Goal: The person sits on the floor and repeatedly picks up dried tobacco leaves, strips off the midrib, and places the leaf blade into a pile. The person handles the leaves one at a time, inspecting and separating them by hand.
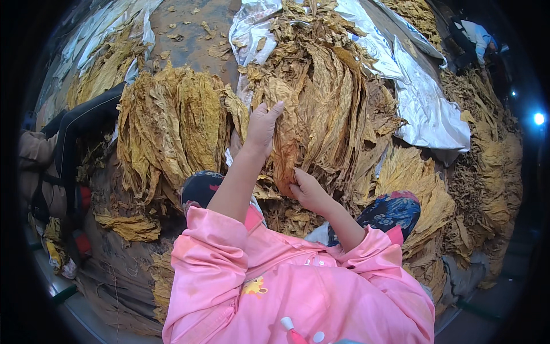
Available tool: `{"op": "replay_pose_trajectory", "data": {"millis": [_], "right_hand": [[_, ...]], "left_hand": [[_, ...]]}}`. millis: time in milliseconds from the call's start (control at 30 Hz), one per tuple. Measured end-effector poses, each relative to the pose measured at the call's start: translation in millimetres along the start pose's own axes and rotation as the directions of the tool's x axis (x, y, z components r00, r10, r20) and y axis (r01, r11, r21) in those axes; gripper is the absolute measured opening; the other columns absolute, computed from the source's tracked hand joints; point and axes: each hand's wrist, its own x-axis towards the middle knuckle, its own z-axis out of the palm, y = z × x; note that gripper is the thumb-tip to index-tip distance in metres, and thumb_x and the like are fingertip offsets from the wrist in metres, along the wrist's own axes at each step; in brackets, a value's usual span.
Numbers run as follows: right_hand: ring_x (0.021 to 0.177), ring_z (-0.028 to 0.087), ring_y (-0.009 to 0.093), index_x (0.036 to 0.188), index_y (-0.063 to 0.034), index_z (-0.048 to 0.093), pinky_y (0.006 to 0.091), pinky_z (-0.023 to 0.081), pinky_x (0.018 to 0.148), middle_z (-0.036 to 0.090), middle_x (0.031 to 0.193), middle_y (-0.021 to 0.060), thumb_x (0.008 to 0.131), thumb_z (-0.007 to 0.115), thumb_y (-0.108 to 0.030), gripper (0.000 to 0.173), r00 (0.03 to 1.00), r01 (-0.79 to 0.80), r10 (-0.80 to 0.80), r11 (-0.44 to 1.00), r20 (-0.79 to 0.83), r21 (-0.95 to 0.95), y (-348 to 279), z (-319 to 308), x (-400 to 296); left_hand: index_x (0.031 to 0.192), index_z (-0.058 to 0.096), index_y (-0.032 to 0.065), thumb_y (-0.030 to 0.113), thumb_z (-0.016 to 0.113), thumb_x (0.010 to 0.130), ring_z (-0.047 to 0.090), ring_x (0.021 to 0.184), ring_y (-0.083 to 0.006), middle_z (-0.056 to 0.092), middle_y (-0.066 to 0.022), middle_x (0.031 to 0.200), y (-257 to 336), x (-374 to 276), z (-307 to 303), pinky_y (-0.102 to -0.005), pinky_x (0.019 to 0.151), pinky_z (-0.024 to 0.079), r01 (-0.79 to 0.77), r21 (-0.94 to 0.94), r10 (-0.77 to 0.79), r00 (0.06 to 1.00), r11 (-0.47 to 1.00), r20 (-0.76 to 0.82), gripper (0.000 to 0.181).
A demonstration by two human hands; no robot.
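Observation:
A long, wrinkled brown dried tobacco leaf [285, 133] runs lengthwise between my two hands. My left hand [262, 129] is at its left edge, the thumb on the leaf and the fingers partly hidden. Lower down, my right hand [310, 189] pinches the narrow reddish-brown end between thumb and fingers. Just beyond lies a thick pile of brown tobacco leaves [328, 103]. To the left of my left hand stands a yellower bundle of leaves [184, 124].
White woven plastic sheets [429, 107] lie at the right and behind the piles. A fanned yellow leaf bundle [414, 198] is beside my right knee [393, 215]. One person's dark-clothed leg [86, 112] extends in from the left; another person [475, 36] bends at the far right.

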Motion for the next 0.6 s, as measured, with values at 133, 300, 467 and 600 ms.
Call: {"op": "replay_pose_trajectory", "data": {"millis": [133, 300, 467, 600], "right_hand": [[0.09, 0.054, 0.027, 0.109, 0.0002, 0.045, 0.0317, 0.042, 0.08, 0.053, 0.095, 0.0144, 0.078, 0.051, -0.001, 0.031, 0.981, -0.083, 0.1, 0.991, 0.166, -0.108, -8.3, -8.1, 0.1], [0.098, 0.052, 0.015, 0.117, 0.0013, 0.043, 0.0283, 0.042, 0.085, 0.053, 0.106, 0.0088, 0.084, 0.054, -0.016, 0.038, 0.995, -0.104, 0.094, 0.867, 0.044, 0.488, -7.2, -38.9, 0.9], [0.09, 0.053, 0.014, 0.12, -0.0003, 0.039, 0.0242, 0.044, 0.075, 0.053, 0.103, 0.007, 0.089, 0.05, -0.021, 0.038, 0.941, 0.072, 0.213, 0.636, -0.264, 0.768, 5.8, -91.0, 36.5], [0.079, 0.053, 0.01, 0.109, -0.0013, 0.049, 0.0216, 0.043, 0.071, 0.056, 0.091, 0.0029, 0.086, 0.055, -0.021, 0.03, 0.945, -0.013, 0.295, 0.466, -0.142, 0.884, -25.8, -104.6, 58.0]], "left_hand": [[0.104, 0.051, 0.0009, 0.014, 0.057, 0.084, 0.054, 0.084, -0.0103, 0.058, -0.0044, 0.097, 12.0, -7.3, 5.3, -0.025, 0.076, 0.044, -0.003, -0.051, 0.005, 0.999, 0.999, 0.032, 0.025], [0.109, 0.049, 0.0021, 0.011, 0.056, 0.084, 0.058, 0.083, -0.0128, 0.059, -0.006, 0.097, 19.4, -14.4, 16.3, -0.0273, 0.073, 0.049, 0.141, -0.05, -0.131, 0.977, 0.989, 0.167, 0.028], [0.115, 0.047, 0.0025, 0.011, 0.057, 0.082, 0.059, 0.082, -0.0129, 0.059, -0.0065, 0.1, 10.3, -27.3, 29.0, -0.0271, 0.072, 0.05, 0.341, 0.117, -0.36, 0.866, 0.933, 0.348, 0.036], [0.106, 0.051, 0.0045, 0.015, 0.061, 0.08, 0.057, 0.079, -0.0095, 0.058, -0.0023, 0.091, 0.1, -34.8, 32.6, -0.023, 0.067, 0.048, 0.348, 0.312, -0.451, 0.811, 0.884, 0.372, 0.03]]}}
